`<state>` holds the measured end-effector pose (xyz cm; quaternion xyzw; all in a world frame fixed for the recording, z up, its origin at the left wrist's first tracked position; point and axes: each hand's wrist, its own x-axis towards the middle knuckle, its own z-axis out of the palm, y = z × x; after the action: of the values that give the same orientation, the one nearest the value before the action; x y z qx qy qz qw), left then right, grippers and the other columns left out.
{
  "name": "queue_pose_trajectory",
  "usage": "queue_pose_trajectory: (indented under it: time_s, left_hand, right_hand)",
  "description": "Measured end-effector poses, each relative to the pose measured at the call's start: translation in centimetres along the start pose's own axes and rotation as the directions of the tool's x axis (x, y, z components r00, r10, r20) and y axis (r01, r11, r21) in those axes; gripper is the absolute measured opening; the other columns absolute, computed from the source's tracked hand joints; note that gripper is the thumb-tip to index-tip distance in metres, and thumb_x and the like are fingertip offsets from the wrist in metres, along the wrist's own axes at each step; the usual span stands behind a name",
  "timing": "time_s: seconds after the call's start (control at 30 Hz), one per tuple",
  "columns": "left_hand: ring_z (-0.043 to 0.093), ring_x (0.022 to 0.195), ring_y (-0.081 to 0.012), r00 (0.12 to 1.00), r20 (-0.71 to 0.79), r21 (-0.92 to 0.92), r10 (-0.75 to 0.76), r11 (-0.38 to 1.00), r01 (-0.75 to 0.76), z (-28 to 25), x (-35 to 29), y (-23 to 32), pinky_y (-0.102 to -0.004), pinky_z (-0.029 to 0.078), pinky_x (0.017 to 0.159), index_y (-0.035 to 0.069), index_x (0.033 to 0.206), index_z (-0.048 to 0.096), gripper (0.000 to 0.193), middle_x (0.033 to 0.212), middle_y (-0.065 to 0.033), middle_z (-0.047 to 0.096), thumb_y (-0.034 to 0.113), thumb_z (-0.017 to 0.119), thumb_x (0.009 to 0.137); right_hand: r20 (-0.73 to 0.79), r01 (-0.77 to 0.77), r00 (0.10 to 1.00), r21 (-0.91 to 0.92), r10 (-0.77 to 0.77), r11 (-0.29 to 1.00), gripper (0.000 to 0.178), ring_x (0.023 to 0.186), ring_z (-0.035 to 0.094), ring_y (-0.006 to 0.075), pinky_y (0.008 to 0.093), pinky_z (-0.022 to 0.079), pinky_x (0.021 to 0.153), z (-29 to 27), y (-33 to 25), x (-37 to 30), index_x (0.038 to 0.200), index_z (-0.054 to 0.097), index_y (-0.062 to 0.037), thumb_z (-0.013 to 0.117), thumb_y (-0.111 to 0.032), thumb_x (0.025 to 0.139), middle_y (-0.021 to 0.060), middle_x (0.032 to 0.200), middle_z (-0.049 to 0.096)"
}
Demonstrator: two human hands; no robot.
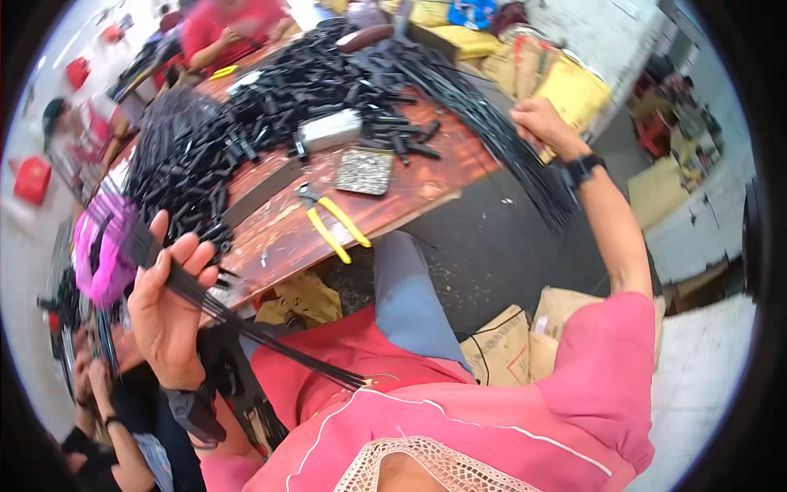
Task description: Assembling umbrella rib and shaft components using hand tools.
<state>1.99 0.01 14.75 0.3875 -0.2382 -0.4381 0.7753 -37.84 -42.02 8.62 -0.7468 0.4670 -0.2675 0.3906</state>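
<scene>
Towards eight o'clock, black strands (234,321) looked smooth and matt; at nine, the bag (84,238) seemed thin plastic; towards twelve, the tabletop (402,198) was scuffed, glossy wood.

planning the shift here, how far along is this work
Done: one bundle of thin black rods looks gathered; nothing shows as finished. In hand: the left hand holds that bundle; the right hand is closed, contents unclear. Apparently left: the heap of short black parts and the loose rods overhanging the table.
</scene>
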Motion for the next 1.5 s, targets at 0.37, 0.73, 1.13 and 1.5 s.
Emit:
queue_pose_trajectory:
  time_s: [0.37, 0.73, 1.13, 1.5]
  left_hand:
    - [0.067, 0.1, -0.0337, 0.944, 0.311, 0.045, -0.109, 0.994, 0.1, 8.0, 7.0, -5.1, -0.0436, 0.059, 0.08, 0.0, 0.139, 0.039, 0.043, 0.113, -0.024, 0.064, 0.011, 0.049, 0.099]
    - [0.066, 0.103, -0.0345, 0.921, 0.369, 0.096, -0.127, 0.991, 0.098, 8.2, 8.1, -5.2, -0.0434, 0.061, 0.082, -0.001, 0.139, 0.038, 0.042, 0.113, -0.0241, 0.064, 0.011, 0.046, 0.1]
    - [0.065, 0.105, -0.0402, 0.962, 0.254, 0.112, -0.102, 0.991, 0.075, 6.7, 5.2, -3.2, -0.0495, 0.057, 0.084, 0.0, 0.138, 0.039, 0.045, 0.114, -0.0265, 0.063, 0.007, 0.052, 0.095]
    - [0.064, 0.106, -0.0402, 0.948, 0.28, 0.08, -0.152, 0.988, 0.134, 5.2, 3.9, -1.2, -0.0508, 0.056, 0.088, -0.004, 0.135, 0.042, 0.043, 0.114, -0.026, 0.063, 0.017, 0.051, 0.098]
  right_hand:
    - [-0.196, 0.084, 0.979, 0.161, -0.051, 0.983, 0.015, 0.045, 0.049, 0.0047, 0.0204, 0.036, 0.039, 3.7, -3.8, -2.3, 0.094, 0.065, -0.0013, 0.067, -0.013, 0.086, -0.0001, 0.062, 0.059]
    - [0.277, -0.002, 0.959, 0.21, -0.058, 0.978, 0.073, 0.067, 0.056, 0.0119, 0.0264, 0.048, 0.058, 1.2, -2.1, -5.7, 0.137, 0.042, 0.0103, 0.068, -0.002, 0.07, 0.0094, 0.102, 0.059]
    - [0.073, 0.539, 0.84, -0.231, -0.538, 0.81, 0.018, 0.076, 0.062, 0.033, 0.0424, 0.049, 0.066, 5.5, -9.2, -13.3, 0.1, 0.059, 0.0012, 0.058, -0.008, 0.085, 0.0171, 0.08, 0.061]
    - [0.62, -0.303, 0.63, 0.751, -0.468, 0.587, 0.029, 0.057, 0.06, 0.0092, 0.021, 0.048, 0.05, 25.4, -18.7, -18.5, 0.122, 0.055, -0.0006, 0.045, -0.02, 0.103, 0.0032, 0.072, 0.061]
